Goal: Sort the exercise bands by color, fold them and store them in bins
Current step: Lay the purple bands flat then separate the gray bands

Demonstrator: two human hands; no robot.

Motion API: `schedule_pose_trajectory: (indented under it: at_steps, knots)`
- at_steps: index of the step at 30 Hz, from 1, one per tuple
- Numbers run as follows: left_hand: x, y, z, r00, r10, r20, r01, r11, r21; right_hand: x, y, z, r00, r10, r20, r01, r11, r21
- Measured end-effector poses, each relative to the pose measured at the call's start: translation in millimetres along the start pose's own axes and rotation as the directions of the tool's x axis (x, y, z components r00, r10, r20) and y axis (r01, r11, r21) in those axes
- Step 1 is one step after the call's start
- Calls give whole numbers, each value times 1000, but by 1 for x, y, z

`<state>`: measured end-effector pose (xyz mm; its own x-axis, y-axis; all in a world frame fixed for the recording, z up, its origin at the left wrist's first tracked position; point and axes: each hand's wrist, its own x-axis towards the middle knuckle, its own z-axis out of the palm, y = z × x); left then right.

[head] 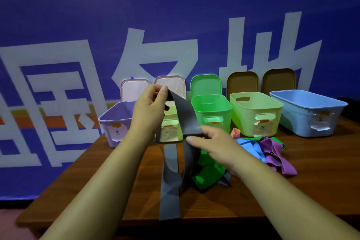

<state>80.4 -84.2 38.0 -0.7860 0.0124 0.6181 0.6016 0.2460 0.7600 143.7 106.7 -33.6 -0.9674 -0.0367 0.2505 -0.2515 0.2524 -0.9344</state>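
Blue banner [58,15] fills the back. Its big white characters are cut by the frame and the bins; we read the left one as 国, the rest unsure. Wooden table [311,191] runs off the bottom edge.

Five bins stand in a row at the far edge: purple bin [113,122], pale green bin [171,132] mostly hidden behind the forearm, green bin [212,111], yellow-green bin [253,121], blue bin [303,121]. We see paper labels on their fronts, handwriting too blurred to read.

Grey band [169,191] hangs between the hands, its tail on the table reaching the near edge. Left hand [150,107] is raised and pinches the band's top end with thumb and fingers. Right hand [214,142] pinches it lower, thumb on top, fingertips hidden.

Loose pile under and right of that hand: green band [206,177], purple band [276,154], blue band [251,146], pink band [236,132].
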Motion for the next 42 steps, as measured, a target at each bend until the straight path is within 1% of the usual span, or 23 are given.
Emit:
schedule_pose_trajectory:
  at_steps: [3,5,7,9,11,13,15,17,19,21,23,25,28,29,31,34,37,40,42]
  knots:
    - [0,-4,-4,996,-74,40,76,995,-64,-1,-14,-8,996,-73,-58,75,996,50]
    - [-1,-4,-5,988,-127,93,137,984,-116,-2,-32,-18,986,-138,-96,145,987,73]
    - [0,-5,-5,974,-157,165,168,984,-58,-2,-50,-29,969,-213,-125,221,974,55]
    - [0,1,-5,952,-174,253,177,984,13,-1,-68,-37,957,-254,-143,262,964,41]
    - [-2,17,-2,945,-151,291,165,986,-26,0,-79,-44,950,-272,-154,273,962,-18]
    - [-6,38,-1,944,-97,316,148,979,-143,-1,-87,-49,948,-282,-151,276,959,-59]
    - [-10,57,0,936,11,352,67,976,-208,-3,-92,-53,952,-269,-146,256,961,-102]
    - [-11,67,2,926,119,359,-65,985,-158,-5,-95,-56,957,-252,-145,234,964,-130]
    - [-7,70,6,917,189,352,-178,982,-62,-6,-98,-58,962,-232,-144,217,970,-113]
    - [-4,70,10,922,218,321,-229,973,-3,-6,-100,-61,966,-212,-148,202,976,-76]
    - [-2,72,13,933,229,279,-241,970,9,-6,-101,-63,968,-188,-166,177,981,-78]
    - [-1,77,16,942,223,251,-223,974,-30,-7,-100,-66,960,-176,-218,163,984,-73]
    - [1,87,19,956,196,217,-178,979,-100,-8,-97,-66,932,-195,-307,181,981,-72]
    - [3,91,19,960,186,208,-164,979,-119,-9,-95,-65,929,-199,-311,184,980,-77]
    - [7,96,19,968,153,201,-120,978,-168,-13,-91,-61,948,-187,-258,174,982,-72]
    - [12,100,18,977,94,192,-45,968,-246,-18,-81,-52,984,-103,-147,97,994,-44]
    - [15,100,18,988,47,146,-10,970,-244,-22,-67,-36,998,-41,-41,40,999,-26]
    - [15,96,18,994,-36,103,62,965,-256,-21,-47,-19,998,13,61,-8,996,-86]
    - [15,91,16,991,-100,93,122,957,-264,-20,-31,-11,993,21,116,-8,993,-120]
